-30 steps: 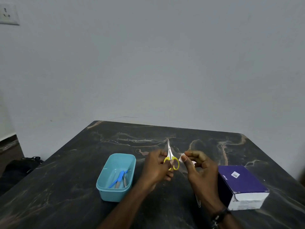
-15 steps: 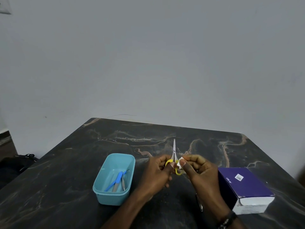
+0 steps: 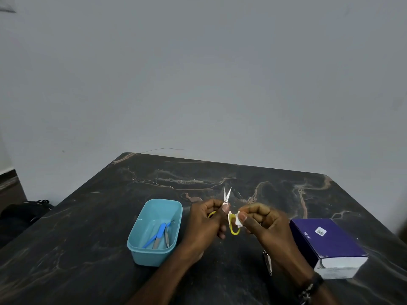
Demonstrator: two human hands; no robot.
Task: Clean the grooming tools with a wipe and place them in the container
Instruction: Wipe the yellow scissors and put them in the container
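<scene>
My left hand (image 3: 206,221) grips small scissors (image 3: 226,197) with yellow handles, blades parted and pointing away from me. My right hand (image 3: 259,221) pinches a small white wipe (image 3: 238,220) against the right handle loop. A light blue container (image 3: 154,232) stands left of my hands. Inside it lie a blue-handled tool (image 3: 157,235) and a metal one. A metal nail clipper (image 3: 267,261) lies on the table under my right wrist.
A purple box (image 3: 326,245) with white sides sits at the right on the dark marble table (image 3: 88,227). A grey wall rises behind the far edge. A dark bag (image 3: 24,211) lies on the floor at the left.
The scissor blades have parted; they were together before. My right hand brought the wipe in from the right up to the handle loop.
</scene>
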